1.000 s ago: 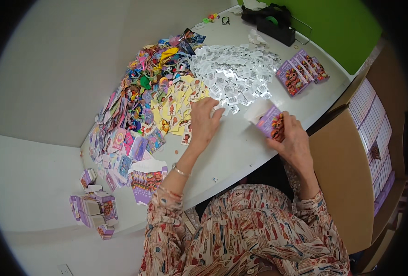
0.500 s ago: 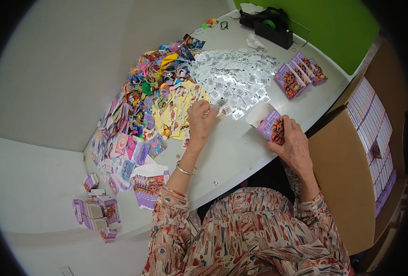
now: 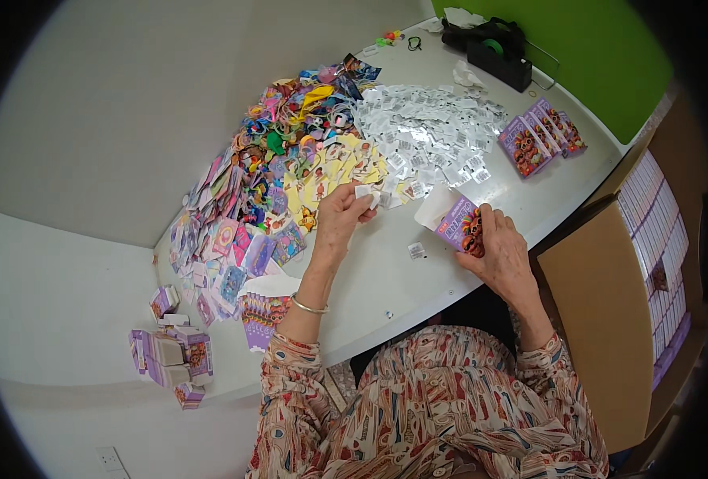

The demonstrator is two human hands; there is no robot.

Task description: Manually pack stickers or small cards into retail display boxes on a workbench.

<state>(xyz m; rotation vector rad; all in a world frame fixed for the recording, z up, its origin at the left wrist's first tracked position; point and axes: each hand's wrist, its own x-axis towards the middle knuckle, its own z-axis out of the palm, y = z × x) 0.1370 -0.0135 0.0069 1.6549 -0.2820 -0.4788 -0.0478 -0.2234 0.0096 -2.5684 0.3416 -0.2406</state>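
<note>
Gripping an open-flapped purple box (image 3: 459, 223) above the white table (image 3: 370, 275), your right hand (image 3: 501, 251) wraps its fingers around the printed side, while your left hand (image 3: 340, 223) pinches small white packets (image 3: 367, 194) just left of the raised flap. The box looks unfinished; its contents cannot be told. One loose packet (image 3: 416, 251) lies between your hands. Beyond, the heaps of barcoded packets (image 3: 442, 132), yellow cards (image 3: 318, 180) and multicoloured trinkets (image 3: 278, 140) look ample, suggesting plenty is left. A row of purple boxes (image 3: 523, 149) at upper right appears done; overlapping boxes (image 3: 262, 319) with white flaps lie to your left. At right, an open carton (image 3: 589, 319) holds packed rows of pale-edged packs (image 3: 645, 195).
</note>
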